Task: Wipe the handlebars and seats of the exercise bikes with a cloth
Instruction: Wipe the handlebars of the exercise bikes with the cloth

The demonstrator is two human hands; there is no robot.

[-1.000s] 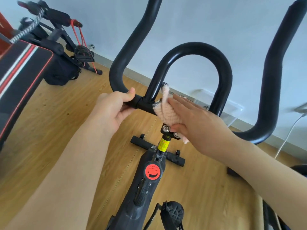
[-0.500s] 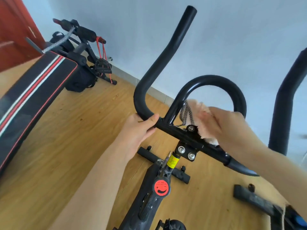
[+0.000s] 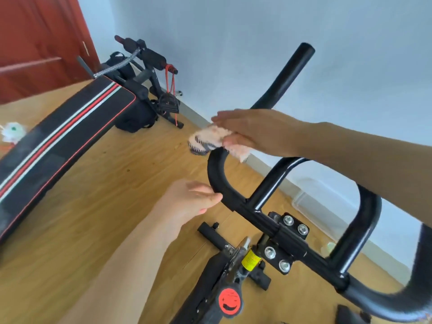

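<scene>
Here, the right grip [image 3: 247, 132] pinches the pink cloth [image 3: 210, 139] between thumb and flat fingers atop the handlebar [image 3: 215, 175] bend; the left grip [image 3: 191, 202], loosely spread, lies just below, beside the bar.

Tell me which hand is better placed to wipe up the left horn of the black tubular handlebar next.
Right. The right hand holds the fluffy pink cloth against the black tubular handlebar at that horn's bend. The left hand is bare and open, lower down beside the bar, so it has nothing to wipe with.
</scene>
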